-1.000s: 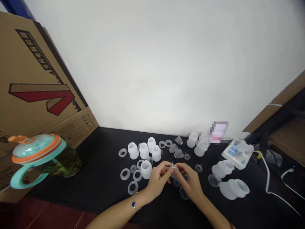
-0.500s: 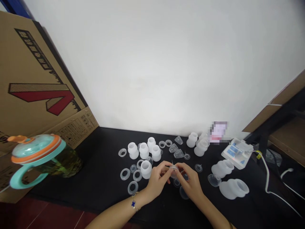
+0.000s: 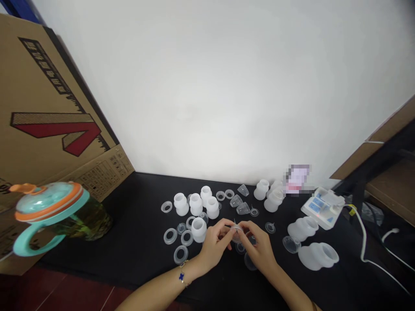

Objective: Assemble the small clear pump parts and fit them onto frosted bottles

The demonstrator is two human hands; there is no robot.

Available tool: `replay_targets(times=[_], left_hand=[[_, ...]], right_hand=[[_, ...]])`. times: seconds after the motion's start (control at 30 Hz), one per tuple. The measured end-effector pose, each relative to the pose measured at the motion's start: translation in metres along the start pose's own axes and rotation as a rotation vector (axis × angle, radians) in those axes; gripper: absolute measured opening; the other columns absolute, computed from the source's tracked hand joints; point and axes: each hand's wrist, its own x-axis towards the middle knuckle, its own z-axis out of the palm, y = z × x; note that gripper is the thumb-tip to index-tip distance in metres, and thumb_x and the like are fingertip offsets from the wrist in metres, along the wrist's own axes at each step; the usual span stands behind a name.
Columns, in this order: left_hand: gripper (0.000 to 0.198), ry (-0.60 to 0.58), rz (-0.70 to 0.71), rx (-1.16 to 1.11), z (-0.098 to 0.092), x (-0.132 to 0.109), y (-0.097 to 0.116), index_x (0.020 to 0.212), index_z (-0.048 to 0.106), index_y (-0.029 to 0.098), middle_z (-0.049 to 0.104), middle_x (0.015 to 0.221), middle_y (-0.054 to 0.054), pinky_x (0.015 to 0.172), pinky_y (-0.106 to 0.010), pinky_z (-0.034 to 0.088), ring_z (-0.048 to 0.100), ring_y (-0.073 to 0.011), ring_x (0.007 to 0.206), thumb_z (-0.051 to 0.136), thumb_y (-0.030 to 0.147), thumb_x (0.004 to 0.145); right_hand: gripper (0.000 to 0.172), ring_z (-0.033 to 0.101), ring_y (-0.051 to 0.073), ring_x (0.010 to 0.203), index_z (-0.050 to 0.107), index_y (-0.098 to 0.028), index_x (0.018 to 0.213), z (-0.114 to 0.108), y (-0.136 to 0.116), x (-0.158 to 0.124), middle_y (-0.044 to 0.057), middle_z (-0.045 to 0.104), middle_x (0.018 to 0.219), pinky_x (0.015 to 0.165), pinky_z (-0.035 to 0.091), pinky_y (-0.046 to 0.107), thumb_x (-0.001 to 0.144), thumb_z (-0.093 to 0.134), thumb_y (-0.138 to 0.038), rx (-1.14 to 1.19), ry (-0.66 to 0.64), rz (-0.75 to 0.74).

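Over the black table, my left hand (image 3: 216, 242) and my right hand (image 3: 257, 245) meet fingertip to fingertip. Both are closed around a translucent round cap (image 3: 236, 233) with a thin tip pointing up; fingers hide much of it. Just left of my left hand stands a white bottle (image 3: 199, 230), open at the neck. Translucent rings (image 3: 180, 255) lie farther left. Partly under my right hand is a clear disc (image 3: 250, 261). To its right lies another round piece with a thin stem (image 3: 270, 227).
Several white bottles (image 3: 196, 204) stand behind, near clear cone-shaped covers (image 3: 243, 208). At right are two bottles on their sides (image 3: 317, 256) and a white power strip (image 3: 323, 207) with cables. A lidded jug (image 3: 65, 211) and a cardboard box (image 3: 55, 95) stand left.
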Motion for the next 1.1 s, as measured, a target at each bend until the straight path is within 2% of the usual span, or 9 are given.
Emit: replay_targets(times=[0.17, 0.47, 0.6, 0.8, 1.1], left_hand=[[0.033, 0.009, -0.005, -0.026, 0.0008, -0.0001, -0.0034, 0.104, 0.067, 0.017, 0.066, 0.068, 0.0, 0.052, -0.022, 0.046, 0.056, -0.0114, 0.052, 0.061, 0.049, 0.096], [0.033, 0.011, -0.014, -0.112, 0.0019, 0.001, -0.0048, 0.107, 0.063, 0.017, 0.071, 0.078, -0.003, 0.052, -0.021, 0.047, 0.056, -0.0102, 0.054, 0.063, 0.048, 0.095], [0.033, 0.009, -0.009, -0.111, 0.002, 0.0009, -0.0056, 0.109, 0.063, 0.017, 0.071, 0.078, -0.003, 0.052, -0.021, 0.047, 0.057, -0.0103, 0.054, 0.063, 0.048, 0.095], [0.032, 0.011, -0.002, -0.086, 0.0025, 0.0014, -0.0056, 0.109, 0.064, 0.018, 0.069, 0.075, -0.001, 0.052, -0.02, 0.046, 0.058, -0.0108, 0.054, 0.063, 0.047, 0.096], [0.033, 0.009, 0.013, -0.024, 0.0017, -0.0005, -0.0028, 0.111, 0.065, 0.018, 0.07, 0.075, -0.002, 0.052, -0.021, 0.046, 0.059, -0.0114, 0.054, 0.061, 0.047, 0.096]], right_hand=[[0.024, 0.066, 0.019, 0.072, 0.069, -0.022, 0.092, -0.0005, -0.0002, 0.0012, 0.003, 0.069, 0.079, 0.062, 0.05, 0.027, 0.101, 0.054, -0.038, 0.012, 0.002, 0.017], [0.024, 0.068, 0.02, 0.079, 0.07, -0.021, 0.105, 0.0, 0.0047, 0.0017, 0.004, 0.072, 0.088, 0.067, 0.051, 0.027, 0.102, 0.052, -0.035, 0.082, -0.037, 0.038], [0.023, 0.069, 0.019, 0.081, 0.069, -0.021, 0.105, -0.0003, 0.005, 0.001, 0.004, 0.072, 0.091, 0.068, 0.05, 0.026, 0.101, 0.053, -0.037, 0.127, -0.038, 0.064], [0.024, 0.067, 0.019, 0.078, 0.066, -0.021, 0.099, 0.0009, 0.0023, -0.0005, 0.003, 0.069, 0.085, 0.069, 0.051, 0.026, 0.1, 0.055, -0.043, 0.202, -0.018, 0.121], [0.027, 0.066, 0.02, 0.077, 0.065, -0.021, 0.096, 0.0016, 0.0025, -0.0005, 0.004, 0.068, 0.084, 0.068, 0.051, 0.027, 0.1, 0.055, -0.046, 0.21, -0.019, 0.133]])
